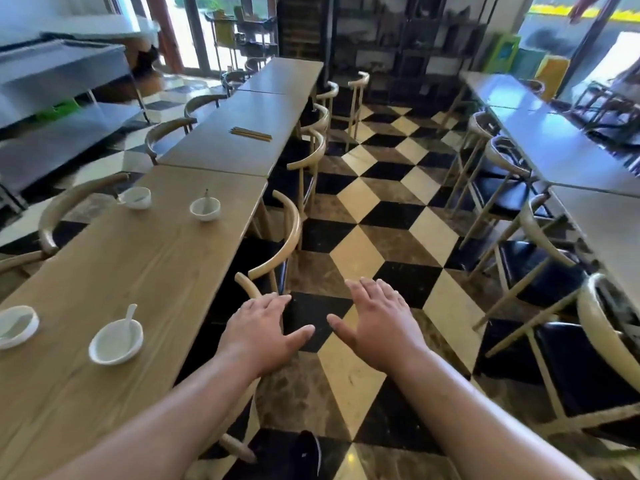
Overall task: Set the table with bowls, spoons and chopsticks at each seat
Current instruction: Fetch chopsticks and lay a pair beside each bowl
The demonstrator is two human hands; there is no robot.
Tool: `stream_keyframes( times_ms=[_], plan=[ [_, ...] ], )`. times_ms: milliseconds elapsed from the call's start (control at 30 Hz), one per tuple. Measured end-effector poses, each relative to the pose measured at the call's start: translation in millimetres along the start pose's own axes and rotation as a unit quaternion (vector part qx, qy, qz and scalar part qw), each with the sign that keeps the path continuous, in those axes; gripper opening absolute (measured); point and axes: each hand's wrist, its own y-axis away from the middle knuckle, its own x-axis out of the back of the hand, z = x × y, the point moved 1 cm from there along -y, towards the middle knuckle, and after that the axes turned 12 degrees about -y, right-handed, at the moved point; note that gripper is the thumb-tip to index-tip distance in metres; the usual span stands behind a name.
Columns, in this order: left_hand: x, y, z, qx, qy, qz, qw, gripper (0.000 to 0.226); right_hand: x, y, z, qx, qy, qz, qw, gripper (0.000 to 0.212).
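Table (138, 258) is wood w/ visible grain, matt. Bowls (116, 342) and spoons (131, 315) are white, glossy (ceramic, it seems). Chopsticks (250, 134) look like wood. Floor (381, 209) is polished stone tiles, shiny. Chair seats (568, 382) are black w/ slight shine. Shelf (62, 60) is dull metal.

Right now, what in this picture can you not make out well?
Head view only.
1. Nearest left bowl: cut off by the left edge; its contents are blurred.
2. Chopsticks on the second table: too far and small to count.
3. Steel shelves: blurred, so their contents are unclear.
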Motion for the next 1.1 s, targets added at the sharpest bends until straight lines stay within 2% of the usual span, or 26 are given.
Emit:
stream_keyframes(
  times_ms=[333,533,667,867,1100],
  plan=[
    [-2.3,-202.6,109.7,-0.064,0.030,-0.041,0.997,0.095,61.9,-137.7,112.1,-0.094,0.040,-0.025,0.994,0.083],
    [48.3,-317.0,173.8,-0.111,0.021,-0.008,0.994,0.094,123.9,-224.0,173.8,-0.140,0.029,0.029,0.989,0.084],
    [74.0,-377.6,187.0,-0.127,0.016,-0.010,0.992,0.093,144.5,-279.0,194.5,-0.143,0.007,0.026,0.989,0.085],
    [92.3,-484.9,181.5,-0.080,-0.010,0.004,0.997,0.094,160.1,-404.0,224.9,-0.100,-0.003,-0.003,0.995,0.083],
    [137.0,-614.8,182.6,0.027,-0.025,0.032,0.999,0.091,188.8,-588.0,247.5,-0.003,-0.016,-0.027,1.000,0.084]
  ],
)
